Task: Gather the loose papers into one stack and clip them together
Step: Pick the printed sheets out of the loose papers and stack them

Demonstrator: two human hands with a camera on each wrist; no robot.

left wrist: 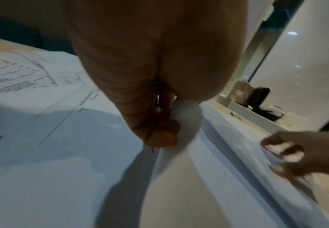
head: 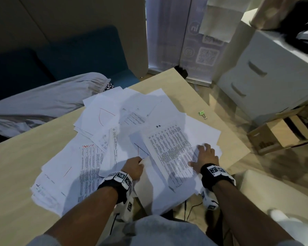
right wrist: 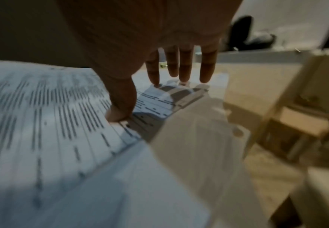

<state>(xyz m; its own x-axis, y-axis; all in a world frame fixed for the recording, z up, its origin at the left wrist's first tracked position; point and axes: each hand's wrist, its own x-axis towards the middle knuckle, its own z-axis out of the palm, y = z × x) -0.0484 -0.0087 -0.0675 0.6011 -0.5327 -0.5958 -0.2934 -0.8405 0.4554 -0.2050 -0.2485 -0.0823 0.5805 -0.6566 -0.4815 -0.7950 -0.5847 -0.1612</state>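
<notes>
Several loose white papers (head: 114,139) lie scattered and overlapping across the light wooden table (head: 16,166). My left hand (head: 134,167) pinches the corner of a blank sheet (left wrist: 181,111) near the front middle of the pile. My right hand (head: 205,157) lies flat with spread straight fingers (right wrist: 185,67) on a text-printed sheet (head: 171,148) at the right of the pile. A small green binder clip (head: 202,113) sits alone on the table beyond the papers, far right, away from both hands.
The table's right edge (head: 238,139) runs close to my right hand. Beyond it stand a white drawer cabinet (head: 267,71) and a cardboard box (head: 279,135) on the floor. A person's grey-clad leg (head: 43,105) rests at the table's far left by a blue seat.
</notes>
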